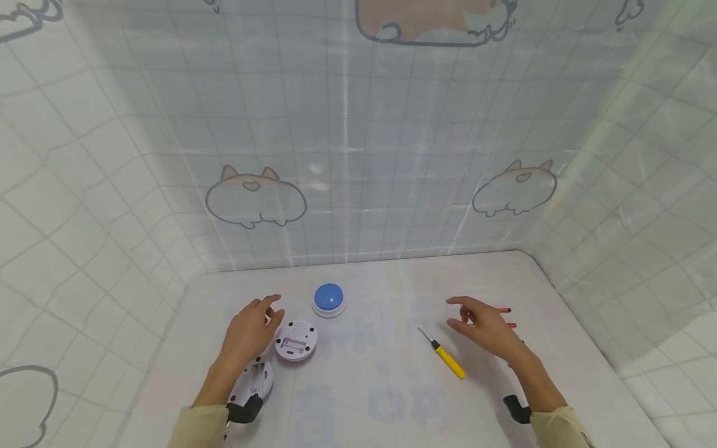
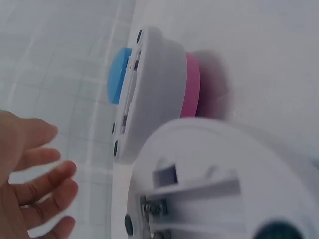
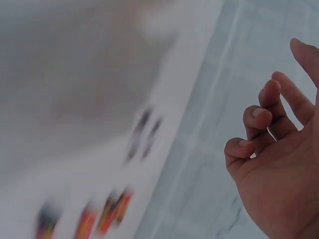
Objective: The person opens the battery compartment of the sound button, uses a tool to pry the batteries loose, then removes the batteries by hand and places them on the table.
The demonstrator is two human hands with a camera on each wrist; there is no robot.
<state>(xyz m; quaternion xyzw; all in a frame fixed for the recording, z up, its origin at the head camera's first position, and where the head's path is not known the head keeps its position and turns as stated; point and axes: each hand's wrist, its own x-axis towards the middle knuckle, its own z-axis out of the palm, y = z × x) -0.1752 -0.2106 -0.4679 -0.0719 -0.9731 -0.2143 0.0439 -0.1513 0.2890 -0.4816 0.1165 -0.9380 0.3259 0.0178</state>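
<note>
My left hand (image 1: 248, 333) hovers at the left with fingers loosely bent and nothing in them. Beside it a round white push button (image 1: 295, 340) lies upside down, its battery compartment uncovered; the left wrist view shows its pink dome (image 2: 191, 84) underneath. Another upturned button (image 1: 261, 378), partly hidden by my left forearm, has its battery bay (image 2: 199, 204) uncovered too. Farther back, a blue-domed button (image 1: 328, 297) stands upright. My right hand (image 1: 486, 325) hangs at the right, loosely curled and holding nothing, near several red-and-black batteries (image 3: 114, 211) that it partly hides in the head view.
A yellow-handled screwdriver (image 1: 448, 361) lies between the hands, nearer the right one. Two blurred dark, slim items (image 3: 142, 134) lie past the batteries. Sheets with a grid and cartoon print (image 1: 347, 137) close in the white table (image 1: 370, 348) at the back and sides.
</note>
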